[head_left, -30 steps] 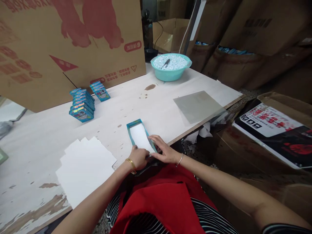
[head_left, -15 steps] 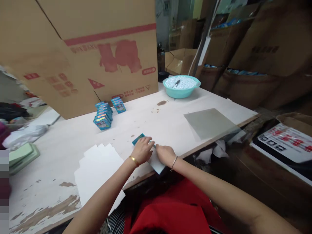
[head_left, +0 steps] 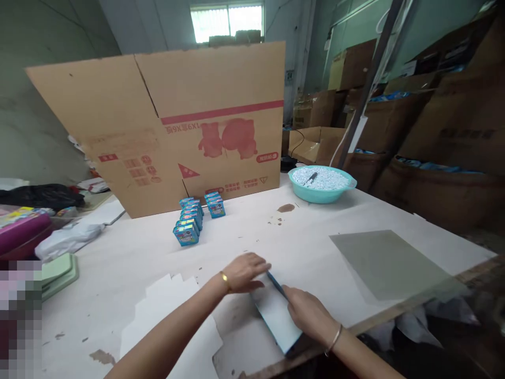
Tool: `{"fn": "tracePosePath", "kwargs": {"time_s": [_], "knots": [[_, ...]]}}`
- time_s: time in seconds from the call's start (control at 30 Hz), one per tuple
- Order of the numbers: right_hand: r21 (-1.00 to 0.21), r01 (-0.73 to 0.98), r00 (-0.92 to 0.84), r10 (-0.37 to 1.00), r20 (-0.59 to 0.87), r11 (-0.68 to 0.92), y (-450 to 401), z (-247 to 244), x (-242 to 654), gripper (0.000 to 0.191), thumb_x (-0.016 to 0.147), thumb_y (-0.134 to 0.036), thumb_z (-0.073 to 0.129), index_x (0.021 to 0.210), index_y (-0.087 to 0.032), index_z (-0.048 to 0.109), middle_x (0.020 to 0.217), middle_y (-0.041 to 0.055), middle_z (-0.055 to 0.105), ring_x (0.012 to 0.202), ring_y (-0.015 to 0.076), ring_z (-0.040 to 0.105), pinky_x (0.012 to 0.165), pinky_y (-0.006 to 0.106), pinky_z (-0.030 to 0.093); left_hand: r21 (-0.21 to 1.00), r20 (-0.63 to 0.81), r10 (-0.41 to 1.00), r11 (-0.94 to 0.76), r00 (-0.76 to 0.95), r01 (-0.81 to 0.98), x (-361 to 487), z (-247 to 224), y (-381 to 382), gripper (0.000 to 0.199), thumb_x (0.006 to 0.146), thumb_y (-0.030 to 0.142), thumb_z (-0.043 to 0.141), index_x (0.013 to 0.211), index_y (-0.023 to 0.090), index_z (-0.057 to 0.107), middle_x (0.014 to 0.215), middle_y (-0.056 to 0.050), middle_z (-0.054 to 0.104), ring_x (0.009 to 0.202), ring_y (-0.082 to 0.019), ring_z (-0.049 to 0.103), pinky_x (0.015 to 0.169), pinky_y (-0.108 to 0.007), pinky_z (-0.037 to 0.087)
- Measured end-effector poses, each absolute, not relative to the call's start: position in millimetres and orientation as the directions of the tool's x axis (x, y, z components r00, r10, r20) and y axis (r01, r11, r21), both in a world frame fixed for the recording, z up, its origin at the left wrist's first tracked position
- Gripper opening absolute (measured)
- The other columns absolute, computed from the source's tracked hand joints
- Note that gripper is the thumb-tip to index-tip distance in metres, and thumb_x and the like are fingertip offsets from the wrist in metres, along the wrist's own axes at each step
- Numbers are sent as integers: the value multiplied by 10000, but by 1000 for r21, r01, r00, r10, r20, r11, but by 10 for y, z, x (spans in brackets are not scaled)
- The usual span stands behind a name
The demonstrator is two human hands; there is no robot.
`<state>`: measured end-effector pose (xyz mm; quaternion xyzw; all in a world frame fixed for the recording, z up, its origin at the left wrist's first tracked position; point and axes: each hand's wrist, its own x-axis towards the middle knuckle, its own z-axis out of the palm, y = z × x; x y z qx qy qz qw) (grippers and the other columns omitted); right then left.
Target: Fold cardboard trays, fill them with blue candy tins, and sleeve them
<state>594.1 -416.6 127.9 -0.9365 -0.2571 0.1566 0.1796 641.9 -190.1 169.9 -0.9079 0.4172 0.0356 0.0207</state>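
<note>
A shallow blue-edged box (head_left: 278, 318), smooth and white on its upper face, is held near the front edge of the table (head_left: 307, 247). Its side is grasped by the right hand (head_left: 310, 313); the left hand (head_left: 246, 273) is spread loosely at the far end, thumb apart. Work on it is judged unfinished. Flat white sheets (head_left: 165, 297) are left fanned nearby, while glossy blue packs (head_left: 187, 236) are already lined up in two rows before a brown cardboard carton (head_left: 236, 79). Small pale pellets (head_left: 327, 179) are heaped in a turquoise basin (head_left: 321, 197).
</note>
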Motion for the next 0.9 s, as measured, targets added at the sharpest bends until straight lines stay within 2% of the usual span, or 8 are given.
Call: {"fn": "tracePosePath", "kwargs": {"time_s": [0.07, 0.13, 0.27, 0.4, 0.5, 0.63, 0.73, 0.9], "knots": [[-468, 346, 857, 477, -194, -813, -4079, 1235, 5992, 447, 812, -40, 354, 1195, -120, 570, 1004, 133, 690, 945, 258, 652, 796, 342, 471, -46, 10, -646, -762, 763, -645, 6592, 1901, -1367, 835, 751, 556, 615, 1429, 182, 302, 1461, -178, 362, 1364, -315, 303, 1125, -499, 221], [-526, 286, 880, 436, -186, -801, -3930, 1185, 6036, 502, 814, -71, 367, 1288, -130, 523, 1064, 134, 681, 989, 260, 640, 827, 348, 476, -172, 3, -446, -882, 895, -439, 6775, 2072, -752, 1047, 636, 573, 701, 1470, 168, 215, 1539, -178, 194, 1428, -355, 94, 1148, -543, 63], [-700, 223, 901, 418, -119, -678, -3523, 1075, 6139, 612, 799, -99, 375, 1409, -139, 402, 1211, 119, 630, 1093, 232, 601, 913, 323, 465, -326, -53, -116, -937, 992, -127, 7096, 2211, 214, 1186, 522, 493, 747, 1486, 148, 146, 1563, -171, 61, 1431, -365, -37, 1138, -541, 11], [-845, 210, 891, 453, -42, -492, -3170, 969, 6265, 656, 790, -104, 363, 1445, -116, 333, 1286, 107, 585, 1144, 198, 572, 957, 283, 451, -299, -159, -53, -949, 986, -99, 7298, 2129, 514, 1142, 518, 420, 709, 1484, 176, 152, 1562, -166, 85, 1430, -370, 18, 1132, -548, 76], [-883, 180, 895, 445, -36, -434, -3007, 944, 6348, 675, 787, -99, 358, 1459, -111, 296, 1288, 106, 583, 1146, 193, 568, 974, 288, 444, -268, -144, -23, -961, 989, -61, 7307, 2020, 492, 1051, 562, 358, 648, 1481, 191, 166, 1558, -153, 137, 1423, -385, 77, 1121, -565, 128], [-861, 150, 890, 446, -97, -486, -2874, 1011, 6434, 676, 790, -88, 349, 1463, -92, 279, 1321, 123, 551, 1174, 203, 544, 1007, 306, 419, -297, -84, 6, -955, 996, -19, 7167, 1936, 442, 961, 597, 276, 607, 1469, 173, 217, 1538, -154, 209, 1409, -402, 126, 1125, -560, 136], [-824, 160, 872, 469, -141, -543, -2820, 1072, 6477, 681, 797, -80, 341, 1471, -82, 251, 1288, 142, 571, 1166, 214, 548, 1001, 314, 420, -300, -94, -69, -949, 993, -94, 7108, 1973, 466, 946, 596, 225, 599, 1466, 153, 233, 1493, -190, 266, 1369, -394, 230, 1108, -504, 214], [-793, 209, 860, 493, -129, -572, -2795, 1081, 6513, 684, 794, -92, 365, 1468, -59, 251, 1223, 160, 606, 1111, 241, 575, 961, 333, 445, -301, -153, -137, -937, 979, -178, 7300, 2127, 533, 1038, 567, 385, 627, 1483, 165, 192, 1374, -191, 386, 1163, -361, 424, 989, -437, 353]]}}
